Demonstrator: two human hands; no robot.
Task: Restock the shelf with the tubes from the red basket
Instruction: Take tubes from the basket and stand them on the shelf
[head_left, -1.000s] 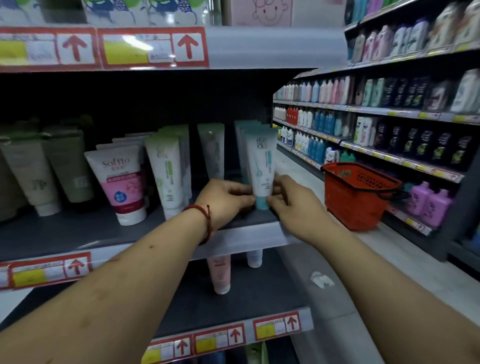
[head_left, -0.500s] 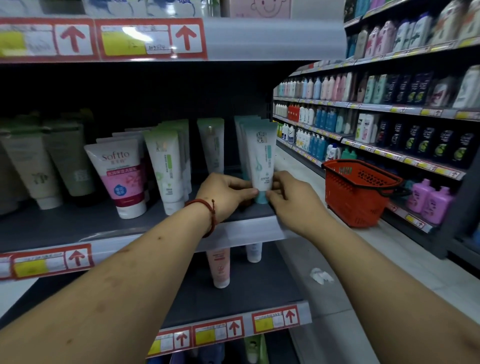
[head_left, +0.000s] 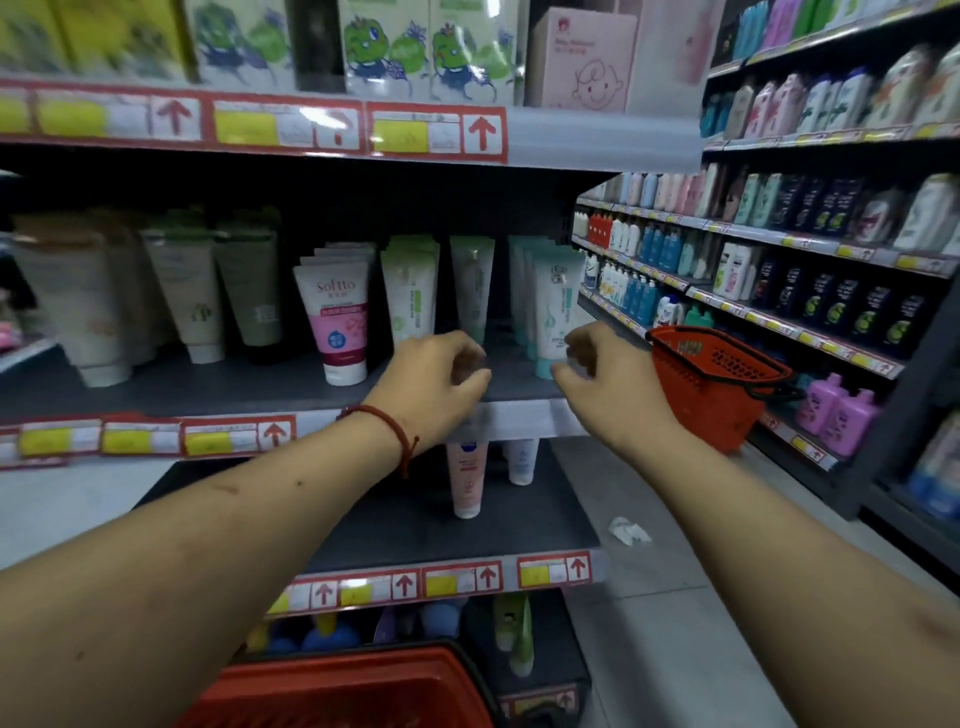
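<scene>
Both forearms bare, reaching fwd from the near corners, converging toward centre. L hand (head_left: 436, 384) palm down, fingers loosely curled, tips motion-blurred, nothing in its grip. R hand (head_left: 605, 384) just right of it, not touching, back of hand up, fingers & thumb half-curled in a loose claw, holding nothing. Wrists approx level.

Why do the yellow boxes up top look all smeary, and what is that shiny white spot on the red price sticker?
Head view: the yellow boxes at top left are smeared by motion blur, probably from the camera moving; head view: the white spot on the red price sticker is glare from a light; head view: the Softto tube looks fairly sharp.
</scene>
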